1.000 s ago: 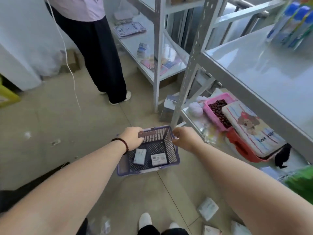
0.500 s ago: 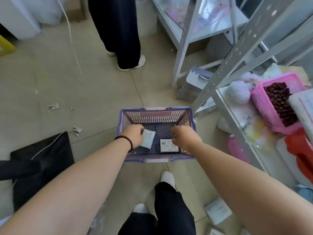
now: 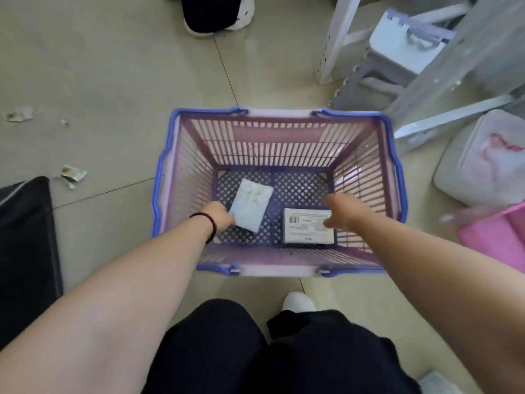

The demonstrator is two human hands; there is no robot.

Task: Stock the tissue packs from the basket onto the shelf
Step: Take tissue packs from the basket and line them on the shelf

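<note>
While two tissue packs remain in the basket (image 3: 277, 118), the left hand (image 3: 220, 214) pinches the near-left pack (image 3: 251, 204); the right hand (image 3: 341, 211), fingers loosely spread, reaches onto the other pack (image 3: 308, 226). Shelving both is left.

We look straight down into the purple basket (image 3: 278, 129) on the tiled floor. Inside it our left hand (image 3: 220, 216) holds the near corner of a pale blue tissue pack (image 3: 251, 204), tilted up off the basket's mesh bottom. Our right hand (image 3: 342, 210) reaches in over a second tissue pack (image 3: 308, 230), lying flat with its barcode label up in the basket's near right corner; the fingers are blurred. A grey shelf post (image 3: 443, 83) rises just beyond the basket's far right corner. A paper scrap (image 3: 72, 174) lies left of the basket.
</note>
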